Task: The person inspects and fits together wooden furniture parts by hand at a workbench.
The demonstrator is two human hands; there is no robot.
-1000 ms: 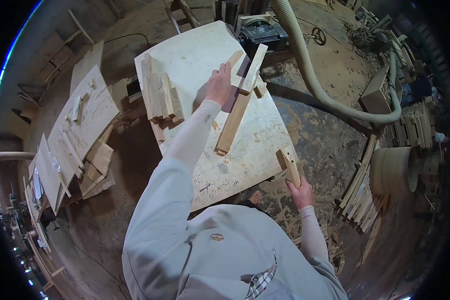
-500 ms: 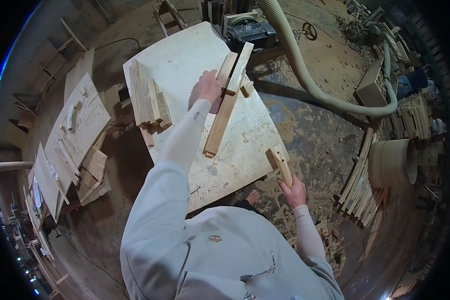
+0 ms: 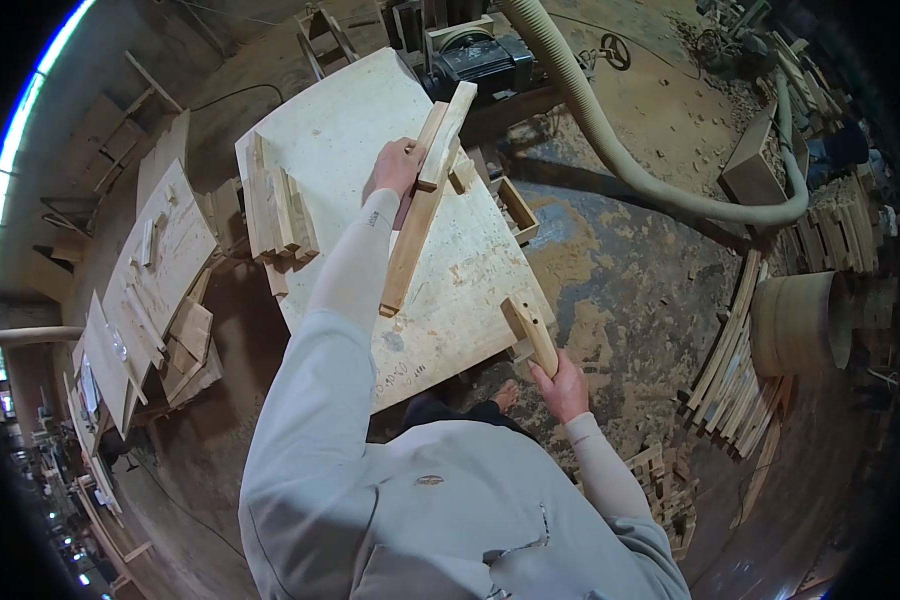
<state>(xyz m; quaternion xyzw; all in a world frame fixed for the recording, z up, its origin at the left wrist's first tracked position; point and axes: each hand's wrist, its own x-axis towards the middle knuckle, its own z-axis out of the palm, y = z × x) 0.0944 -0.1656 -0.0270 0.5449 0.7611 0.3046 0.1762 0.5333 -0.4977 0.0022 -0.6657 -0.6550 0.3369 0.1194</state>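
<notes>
My left hand is closed, its fingers curled at the edge of a short wooden piece on the pale work board. A longer squared wooden strip and a light shaped wooden bar lie against that piece. A reddish-brown part shows just below the hand, mostly hidden. Lower right, my right hand grips the near end of a wooden piece with dark holes. Its far end lies over the board's near right corner, by a small block.
Several stacked wooden strips lie on the board's left side. Beyond the far edge stands a dark motor, with a ribbed hose curving right. Wood slats and a round drum stand right; another board is left.
The view has shifted, so the board sits further left. My left hand's fingers are more curled at the wood. My right hand keeps hold of the wooden piece at the corner.
</notes>
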